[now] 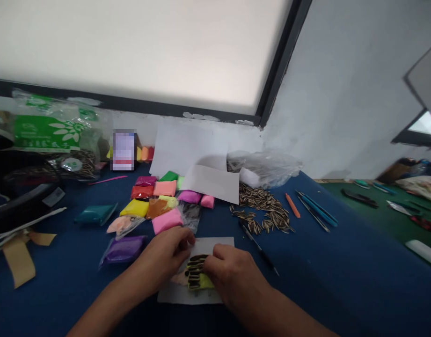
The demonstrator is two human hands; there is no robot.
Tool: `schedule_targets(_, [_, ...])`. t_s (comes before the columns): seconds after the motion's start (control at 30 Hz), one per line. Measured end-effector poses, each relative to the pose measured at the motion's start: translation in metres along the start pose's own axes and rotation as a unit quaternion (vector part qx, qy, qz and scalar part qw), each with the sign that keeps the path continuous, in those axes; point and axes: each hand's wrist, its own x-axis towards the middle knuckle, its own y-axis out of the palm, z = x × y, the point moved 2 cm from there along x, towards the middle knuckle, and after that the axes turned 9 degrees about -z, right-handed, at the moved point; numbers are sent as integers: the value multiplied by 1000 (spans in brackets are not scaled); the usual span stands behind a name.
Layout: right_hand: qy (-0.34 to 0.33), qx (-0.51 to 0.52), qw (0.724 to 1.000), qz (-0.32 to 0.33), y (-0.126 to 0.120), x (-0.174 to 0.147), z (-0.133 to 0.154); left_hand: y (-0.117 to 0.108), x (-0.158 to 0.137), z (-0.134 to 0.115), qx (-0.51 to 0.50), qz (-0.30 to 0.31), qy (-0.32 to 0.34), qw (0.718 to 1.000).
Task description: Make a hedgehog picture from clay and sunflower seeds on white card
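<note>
A white sheet of paper [220,243] lies in front of me with a yellow clay shape [205,282] on it. Rows of striped sunflower seeds [194,271] are set into the yellow clay, and a pale pink clay piece [179,279] adjoins its left side. My right hand [234,271] is closed over the right part of the seed rows, fingertips down at the clay; whatever they pinch is hidden. My left hand [169,250] hovers at the paper's upper left with curled fingers pressed together, and I cannot make out anything in them.
Loose sunflower seeds [264,206] are heaped to the right, near a black pen [259,248], an orange stick [292,205] and blue tweezers [317,208]. Several coloured clay packs [134,207] spread behind my left hand. A phone [123,150] stands at the back by a seed bag [47,131].
</note>
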Motion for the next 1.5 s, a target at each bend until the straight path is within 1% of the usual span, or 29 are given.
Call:
schedule_targets(0.17, [-7,-20,1000,-5,-2,-1,2,0,0,0,-8,1,9,1000])
schedule_targets(0.27, [10,-18,1000,0,-13,-2,2,0,0,1,-10,3,12,1000])
schedule_targets(0.33, [28,-14,999,-12,-22,-2,0,0,0,1,-9,7,13,1000])
schedule_targets(0.4, [55,-27,998,-21,-30,-1,-7,-1,-1,0,-6,8,8,1000])
schedule_targets(0.5, [106,-68,992,-22,-38,3,-24,-1,-1,0,-2,11,-4,1000])
schedule_targets(0.67, [212,-150,964,-59,-47,9,-61,1,-2,4,-9,6,-18,1000])
schedule_targets(0.73, [230,-157,958,-62,-47,9,-70,1,-2,4,4,3,-18,1000])
schedule_targets(0.9, [218,-147,963,-58,-38,10,-76,0,-1,-4,60,-1,-26,998])
schedule_targets(1.03, [219,-150,963,-53,-36,10,-72,3,3,-7,126,-46,-13,991])
schedule_targets(1.1, [222,-157,961,-45,-36,11,-70,5,4,-7,143,-59,-5,988])
schedule_targets(1.33, [232,-180,956,-9,-37,10,-70,3,2,-11,153,-50,-14,987])
schedule_targets(1.5, [233,-185,954,-28,-39,9,-75,2,2,-14,180,-35,-34,983])
